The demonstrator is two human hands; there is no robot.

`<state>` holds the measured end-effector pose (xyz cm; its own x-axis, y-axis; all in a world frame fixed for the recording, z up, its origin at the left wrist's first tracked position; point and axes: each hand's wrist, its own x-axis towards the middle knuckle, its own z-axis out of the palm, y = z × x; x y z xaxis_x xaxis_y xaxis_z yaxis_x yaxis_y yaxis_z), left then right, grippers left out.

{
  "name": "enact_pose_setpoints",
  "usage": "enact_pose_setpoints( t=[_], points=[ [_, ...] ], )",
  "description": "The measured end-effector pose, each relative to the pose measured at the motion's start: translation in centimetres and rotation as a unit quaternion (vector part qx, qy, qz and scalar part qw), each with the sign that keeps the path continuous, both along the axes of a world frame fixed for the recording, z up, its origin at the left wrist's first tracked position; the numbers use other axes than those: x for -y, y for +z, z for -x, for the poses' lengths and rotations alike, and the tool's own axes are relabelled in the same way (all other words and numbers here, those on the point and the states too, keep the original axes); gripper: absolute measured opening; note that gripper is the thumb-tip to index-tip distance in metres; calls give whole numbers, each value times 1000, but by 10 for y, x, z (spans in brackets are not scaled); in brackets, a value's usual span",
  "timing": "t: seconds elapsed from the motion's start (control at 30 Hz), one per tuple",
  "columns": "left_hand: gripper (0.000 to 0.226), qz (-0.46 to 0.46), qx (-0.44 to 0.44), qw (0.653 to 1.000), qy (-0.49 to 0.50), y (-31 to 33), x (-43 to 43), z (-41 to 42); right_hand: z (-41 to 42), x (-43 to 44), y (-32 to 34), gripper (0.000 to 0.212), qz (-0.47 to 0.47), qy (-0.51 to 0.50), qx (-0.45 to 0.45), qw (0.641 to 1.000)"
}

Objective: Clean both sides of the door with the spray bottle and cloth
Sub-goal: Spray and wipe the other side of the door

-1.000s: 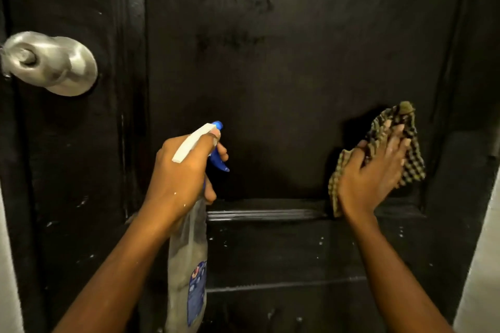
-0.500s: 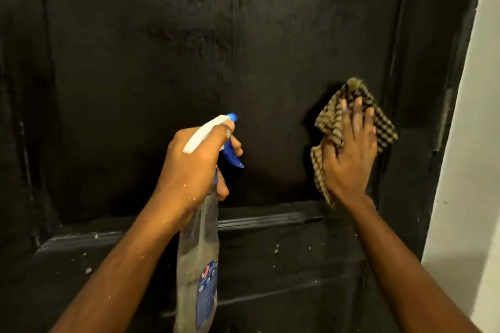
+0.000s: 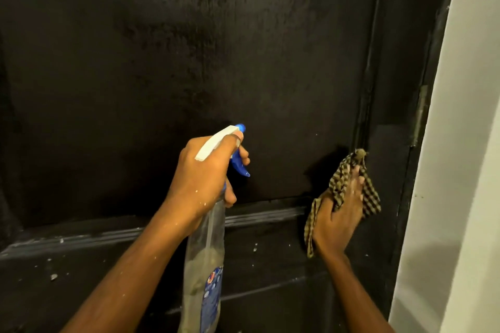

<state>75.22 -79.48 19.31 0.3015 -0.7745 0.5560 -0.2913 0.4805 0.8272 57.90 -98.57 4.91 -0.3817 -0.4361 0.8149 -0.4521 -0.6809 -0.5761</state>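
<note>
Right hand (image 3: 338, 213) pressing cloth (image 3: 370, 197) on door (image 3: 189, 62), left hand (image 3: 205, 173) gripping spray bottle (image 3: 205, 265)

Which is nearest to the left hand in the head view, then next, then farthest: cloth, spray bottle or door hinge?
1. Spray bottle, gripped by the left hand itself.
2. Cloth, to the right, under the right hand.
3. Hinge, farther right and higher, on the edge of the door.
</note>
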Motion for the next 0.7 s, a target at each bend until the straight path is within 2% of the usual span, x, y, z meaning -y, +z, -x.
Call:
enact_pose_setpoints(
  t=[0.07,0.17,0.2,0.3,0.37,0.43,0.57,0.7],
  points=[
    [41,-1,9,1000,0,-1,3,4,5,2,23,71,-39,-21,36,998],
    [41,-1,8,1000,-9,-1,6,8,25,23,89,69,-118,-32,137,983],
    [41,-1,11,1000,-9,-1,7,9,34,30,110,68,-128,-33,134,982],
    [42,0,19,1000,-9,-3,12,14,50,41,140,66,-48,-44,29,997],
    [41,2,21,1000,-10,-5,16,17,57,43,128,66,6,-42,-33,999],
    [40,2,20,1000,-13,-6,19,20,62,47,100,66,21,-37,-48,998],
    [41,-4,18,1000,-16,-9,23,24,57,42,40,70,-46,-27,81,995],
    [42,-12,30,999,-16,-15,26,30,44,37,22,72,-158,-24,247,956]
  ],
)
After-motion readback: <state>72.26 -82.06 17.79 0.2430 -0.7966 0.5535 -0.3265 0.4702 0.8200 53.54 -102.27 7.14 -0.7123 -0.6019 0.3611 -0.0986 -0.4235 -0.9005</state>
